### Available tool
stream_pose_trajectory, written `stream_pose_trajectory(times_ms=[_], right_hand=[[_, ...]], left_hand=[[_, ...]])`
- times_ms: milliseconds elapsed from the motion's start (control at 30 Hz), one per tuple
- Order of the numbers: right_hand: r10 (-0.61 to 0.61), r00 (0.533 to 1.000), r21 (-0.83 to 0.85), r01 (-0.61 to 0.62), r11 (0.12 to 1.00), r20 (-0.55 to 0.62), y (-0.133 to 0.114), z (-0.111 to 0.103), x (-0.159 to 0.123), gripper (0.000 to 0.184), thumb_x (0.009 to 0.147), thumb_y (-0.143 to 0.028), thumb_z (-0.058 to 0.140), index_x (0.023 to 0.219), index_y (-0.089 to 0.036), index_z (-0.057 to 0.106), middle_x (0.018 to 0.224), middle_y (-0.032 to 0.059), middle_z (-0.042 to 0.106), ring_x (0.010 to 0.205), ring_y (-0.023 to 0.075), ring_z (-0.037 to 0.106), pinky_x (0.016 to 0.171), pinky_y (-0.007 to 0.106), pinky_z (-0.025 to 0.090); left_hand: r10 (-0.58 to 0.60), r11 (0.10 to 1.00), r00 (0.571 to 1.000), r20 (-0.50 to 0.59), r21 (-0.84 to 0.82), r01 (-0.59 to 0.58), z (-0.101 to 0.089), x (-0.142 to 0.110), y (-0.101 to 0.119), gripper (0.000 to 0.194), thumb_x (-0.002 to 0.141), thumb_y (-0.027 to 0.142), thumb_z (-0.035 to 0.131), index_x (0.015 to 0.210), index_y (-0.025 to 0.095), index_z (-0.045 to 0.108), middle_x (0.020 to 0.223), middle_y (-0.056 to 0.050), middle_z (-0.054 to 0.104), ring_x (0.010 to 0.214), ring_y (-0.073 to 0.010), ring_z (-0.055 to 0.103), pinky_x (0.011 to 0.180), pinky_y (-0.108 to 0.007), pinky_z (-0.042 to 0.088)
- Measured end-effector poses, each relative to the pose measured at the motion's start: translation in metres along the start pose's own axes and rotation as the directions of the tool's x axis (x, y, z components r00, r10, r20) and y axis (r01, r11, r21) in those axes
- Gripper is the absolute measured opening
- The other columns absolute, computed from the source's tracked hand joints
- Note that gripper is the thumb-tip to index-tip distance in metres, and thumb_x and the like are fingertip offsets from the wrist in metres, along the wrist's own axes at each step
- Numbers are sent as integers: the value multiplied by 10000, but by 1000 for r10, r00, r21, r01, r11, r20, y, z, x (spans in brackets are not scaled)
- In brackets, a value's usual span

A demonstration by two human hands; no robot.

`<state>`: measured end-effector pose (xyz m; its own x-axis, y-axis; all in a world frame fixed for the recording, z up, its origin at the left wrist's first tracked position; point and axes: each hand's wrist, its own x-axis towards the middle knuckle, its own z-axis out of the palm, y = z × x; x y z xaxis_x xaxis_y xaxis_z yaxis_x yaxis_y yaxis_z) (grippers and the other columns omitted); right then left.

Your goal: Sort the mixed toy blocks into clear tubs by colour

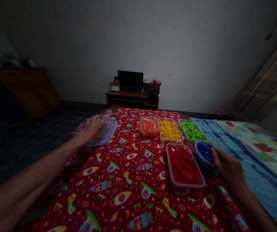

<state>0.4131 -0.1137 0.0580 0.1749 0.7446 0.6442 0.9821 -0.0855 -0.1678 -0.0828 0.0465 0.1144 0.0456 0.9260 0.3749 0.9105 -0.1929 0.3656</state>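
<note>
My left hand (93, 128) is over a stack of clear plastic lids (113, 129), one with a blue rim, at the table's left side. Its fingers are curled on a clear lid at the top; the fingertips are partly hidden. My right hand (228, 166) pinches the rim of a round clear tub of blue blocks (204, 154). Touching or close beside that tub is a rectangular container of red blocks (185, 166). Behind them stand containers of green pieces (192, 130), yellow pieces (169, 129) and orange pieces (148, 125).
A red rocket-patterned cloth (126, 180) covers the table. Along its right side lies a bed with a blue checked cover (225, 135). Against the far wall stands a desk (126, 94) with a monitor (130, 80). A wooden cabinet (29, 90) is at the left.
</note>
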Motion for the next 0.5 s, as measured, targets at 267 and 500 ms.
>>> stream_pose_trajectory(times_ms=[267, 500], right_hand=[[-69, 997, -7, 69, 998, 16, 4, 12, -4, 514, 929, -486, 307, 938, -164, 707, 770, 106, 726, 613, 224, 661, 535, 294, 432], [-106, 994, -10, 106, 994, 41, -4, 17, -4, 482, 939, -460, 312, 947, -172, 698, 774, 92, 727, 611, 207, 663, 542, 280, 432]], left_hand=[[-8, 999, 999, 41, -46, 10, 52, 2, -11, 174, 726, 22, 548, 625, 152, 490, 495, 57, 329, 753, -203, 549, 881, -327, 359], [-13, 962, 999, 34, -273, 22, 38, 17, -30, 159, 658, 163, 734, 781, 112, 648, 630, 47, 568, 793, -170, 569, 870, -246, 376]])
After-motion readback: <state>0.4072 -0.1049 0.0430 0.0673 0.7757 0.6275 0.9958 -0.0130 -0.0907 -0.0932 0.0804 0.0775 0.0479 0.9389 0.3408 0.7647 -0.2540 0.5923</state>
